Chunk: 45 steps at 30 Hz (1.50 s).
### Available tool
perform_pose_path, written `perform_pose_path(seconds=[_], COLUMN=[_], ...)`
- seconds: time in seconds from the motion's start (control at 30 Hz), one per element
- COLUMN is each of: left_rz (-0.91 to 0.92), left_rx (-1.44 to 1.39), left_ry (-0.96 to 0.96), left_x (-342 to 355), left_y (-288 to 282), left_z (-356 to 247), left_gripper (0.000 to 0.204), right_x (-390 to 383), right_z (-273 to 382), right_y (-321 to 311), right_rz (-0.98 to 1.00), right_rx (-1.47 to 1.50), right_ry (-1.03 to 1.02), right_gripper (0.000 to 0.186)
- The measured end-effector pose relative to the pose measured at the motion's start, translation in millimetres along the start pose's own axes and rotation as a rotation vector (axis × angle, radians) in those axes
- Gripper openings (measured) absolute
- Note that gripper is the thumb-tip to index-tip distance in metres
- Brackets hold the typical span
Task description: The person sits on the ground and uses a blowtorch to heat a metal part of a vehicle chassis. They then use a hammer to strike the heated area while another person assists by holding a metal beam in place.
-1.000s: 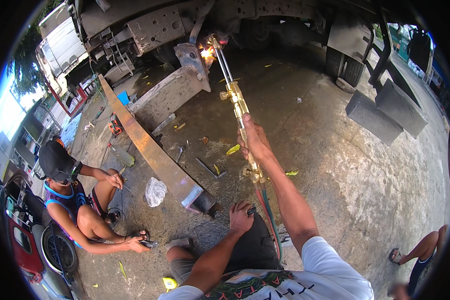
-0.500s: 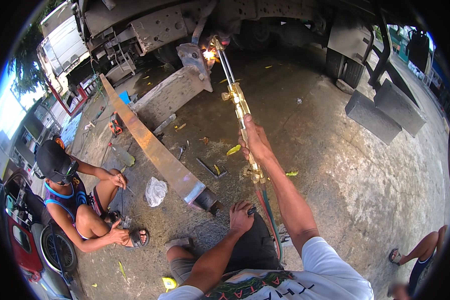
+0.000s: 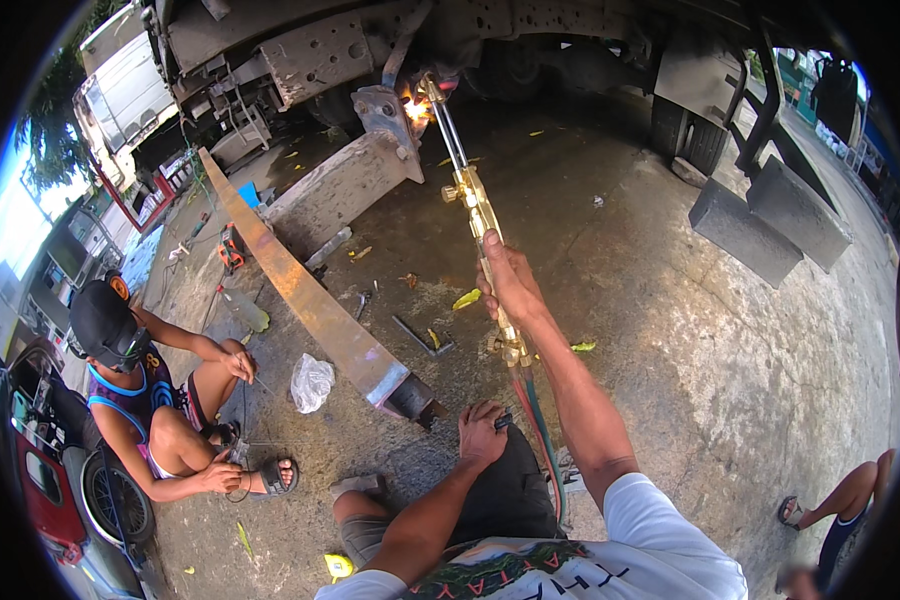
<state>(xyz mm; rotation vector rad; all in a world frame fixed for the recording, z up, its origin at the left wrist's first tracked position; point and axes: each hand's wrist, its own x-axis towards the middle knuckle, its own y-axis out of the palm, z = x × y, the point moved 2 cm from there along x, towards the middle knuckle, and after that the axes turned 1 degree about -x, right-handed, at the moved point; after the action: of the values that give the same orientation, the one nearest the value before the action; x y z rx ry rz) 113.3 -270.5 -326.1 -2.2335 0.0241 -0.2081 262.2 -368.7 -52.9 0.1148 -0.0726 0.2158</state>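
Observation:
My right hand (image 3: 505,285) is closed around a brass and chrome cutting torch (image 3: 470,200), with red and green hoses trailing down. An orange flame (image 3: 415,106) burns at its tip, beside a bolted steel bracket (image 3: 378,122) on a dirty beam under a truck chassis (image 3: 315,60). My left hand (image 3: 480,430) rests at my knee, its fingers closed on a small dark object (image 3: 503,420) that is too small to name.
A long rusty steel bar (image 3: 300,290) lies diagonally left. A co-worker (image 3: 150,390) in a dark cap squats there; another person's leg (image 3: 840,500) shows lower right. Plastic bag (image 3: 312,384), tools (image 3: 420,335), mudflaps (image 3: 745,240) and a motorcycle wheel (image 3: 115,495) surround the ground.
The co-worker's lower hand has moved leftward and up from near the foot. The flame's glow varies a little. My hands and the torch stay nearly in place.

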Motion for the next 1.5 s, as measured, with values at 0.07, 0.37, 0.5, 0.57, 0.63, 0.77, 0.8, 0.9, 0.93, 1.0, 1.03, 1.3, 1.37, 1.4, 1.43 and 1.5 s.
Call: perform_pose_path(seconds=[0.07,0.37,0.5,0.57,0.63,0.77,0.8,0.9,0.93,1.0,1.03,1.3,1.37,1.4,1.43,1.5], left_rz=[-0.012,-0.026,-0.034,-0.041,-0.052,-0.046,-0.044,-0.047,-0.048,-0.048,-0.049,-0.024,-0.050,-0.050,-0.051,-0.047], left_rx=[-0.002,0.000,-0.005,-0.010,-0.014,-0.014,-0.019,-0.024,-0.025,-0.026,-0.027,-0.009,-0.014,-0.012,-0.014,-0.016], left_ry=[0.003,0.003,0.010,0.015,0.018,0.021,0.021,0.018,0.017,0.018,0.019,0.018,0.024,0.025,0.028,0.026], left_x=[-0.2,0.2,0.8,0.9,0.7,0.6,0.5,0.5,0.6,0.2,0.3,0.1,-0.8,-0.9,-0.4,-0.2], left_y=[1.5,2.6,2.7,3.2,3.6,2.1,1.4,1.0,1.0,1.1,1.2,2.2,1.5,1.0,0.8,0.7], left_z=[0.8,0.3,2.1,2.2,2.3,0.8,-0.2,-0.1,-0.4,-0.9,-0.8,0.6,0.8,1.4,0.7,-0.6], left_gripper=[0.037,0.036,0.034,0.033,0.032,0.035,0.036,0.038,0.038,0.037,0.037,0.036,0.034,0.034,0.034,0.034], right_x=[-0.2,1.7,-0.9,-1.9,-1.5,-2.9,-2.8,-2.3,-2.2,-0.3,0.6,-3.7,-3.5,-2.1,-1.3,-0.4], right_z=[0.0,-0.9,1.6,2.4,1.6,3.6,3.8,5.3,5.4,1.9,0.5,3.5,3.8,2.3,1.6,0.9], right_y=[0.3,-0.7,0.5,0.2,-0.4,0.5,0.3,1.1,0.9,-0.4,-0.9,0.5,0.8,0.4,-0.5,-2.0], right_rz=[0.002,0.016,0.002,-0.007,-0.007,-0.008,-0.009,-0.007,-0.007,0.004,0.009,-0.005,-0.001,0.009,0.016,0.011], right_rx=[-0.003,0.007,0.006,0.003,0.000,-0.006,-0.011,-0.018,-0.020,-0.019,-0.019,-0.020,-0.015,-0.012,-0.013,-0.010], right_ry=[0.001,-0.016,-0.008,-0.010,-0.014,-0.016,-0.019,-0.027,-0.028,-0.017,-0.012,-0.008,-0.009,-0.009,-0.010,-0.012], right_gripper=[0.077,0.078,0.074,0.072,0.072,0.072,0.072,0.073,0.073,0.077,0.079,0.076,0.076,0.077,0.078,0.079])
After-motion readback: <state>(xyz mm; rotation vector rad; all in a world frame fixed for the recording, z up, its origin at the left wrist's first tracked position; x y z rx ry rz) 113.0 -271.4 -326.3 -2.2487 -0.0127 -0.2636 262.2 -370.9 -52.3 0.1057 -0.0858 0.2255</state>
